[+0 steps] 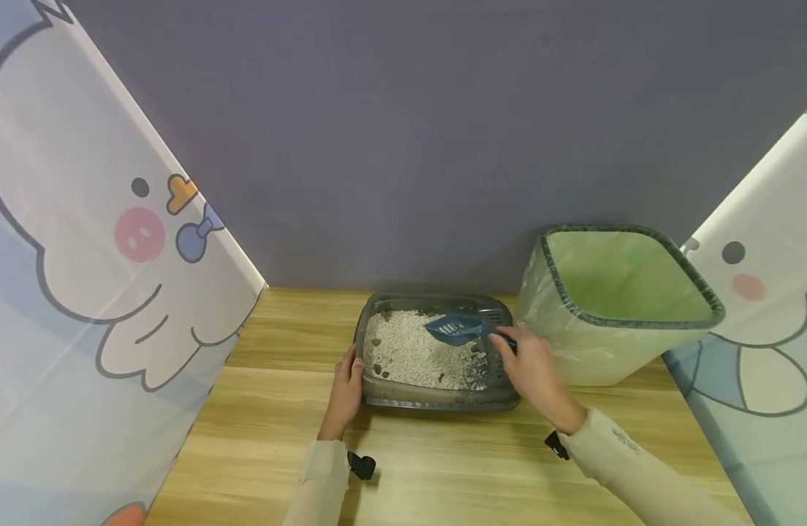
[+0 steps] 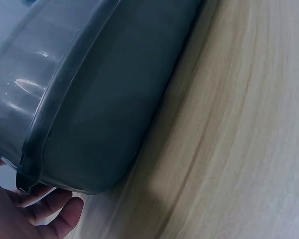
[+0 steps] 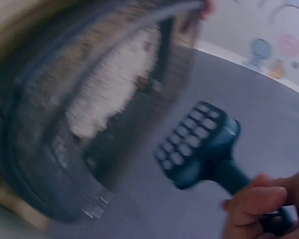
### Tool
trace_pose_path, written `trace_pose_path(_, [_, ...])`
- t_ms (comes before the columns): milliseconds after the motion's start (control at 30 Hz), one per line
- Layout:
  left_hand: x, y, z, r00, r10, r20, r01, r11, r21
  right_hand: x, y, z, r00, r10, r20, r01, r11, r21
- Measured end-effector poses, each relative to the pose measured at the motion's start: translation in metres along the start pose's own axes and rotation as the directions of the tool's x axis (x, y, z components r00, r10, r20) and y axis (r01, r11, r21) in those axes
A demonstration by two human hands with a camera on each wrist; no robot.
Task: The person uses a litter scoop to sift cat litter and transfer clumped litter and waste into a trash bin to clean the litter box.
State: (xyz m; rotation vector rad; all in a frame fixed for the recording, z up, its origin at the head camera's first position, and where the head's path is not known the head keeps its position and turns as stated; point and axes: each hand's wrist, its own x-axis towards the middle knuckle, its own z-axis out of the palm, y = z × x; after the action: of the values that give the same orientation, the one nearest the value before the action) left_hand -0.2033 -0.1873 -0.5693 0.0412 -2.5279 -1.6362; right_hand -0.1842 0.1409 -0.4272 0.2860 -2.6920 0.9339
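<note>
A grey litter box [image 1: 436,398] stands on the wooden table, with pale litter [image 1: 406,347] and several dark clumps inside. At its left side my left hand [image 1: 346,383] grips the rim. The left wrist view shows the fingers [image 2: 65,216] of that hand curled at the corner of the box's outer wall. My right hand [image 1: 531,365] holds a dark blue slotted litter scoop [image 1: 455,329] by its handle, above the right part of the box. In the right wrist view the slots of the scoop [image 3: 189,142] show, with no clump visible on it.
A bin [image 1: 561,358] with a pale green liner and a dark rim stands just right of the litter box. Behind rises a plain grey-blue wall [image 1: 377,146]. Cartoon-printed panels [image 1: 81,256] flank the wooden table [image 1: 259,409] on both sides.
</note>
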Motion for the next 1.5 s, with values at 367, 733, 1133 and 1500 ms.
trace_pose_path(367, [0.003, -0.001, 0.002, 1.000, -0.003, -0.002, 0.003, 1.000, 0.000, 0.027, 0.033, 0.054, 0.986, 0.098, 0.137, -0.088, 0.993, -0.077])
trace_pose_path(733, [0.002, 0.001, 0.002, 1.000, 0.002, 0.001, -0.002, 1.000, 0.005, 0.050, 0.049, 0.070, 0.977, 0.140, 0.162, -0.128, 0.989, -0.079])
trace_pose_path(1133, [0.001, 0.000, -0.001, 1.000, -0.003, 0.012, 0.002, 1.000, 0.015, 0.054, 0.061, 0.080, 0.960, 0.137, 0.244, -0.145, 0.989, 0.015])
trace_pose_path(1500, [0.002, 0.001, 0.000, 1.000, -0.006, -0.006, 0.007, 1.000, 0.004, 0.053, 0.052, 0.070, 0.956, 0.155, 0.248, -0.166, 0.986, 0.024])
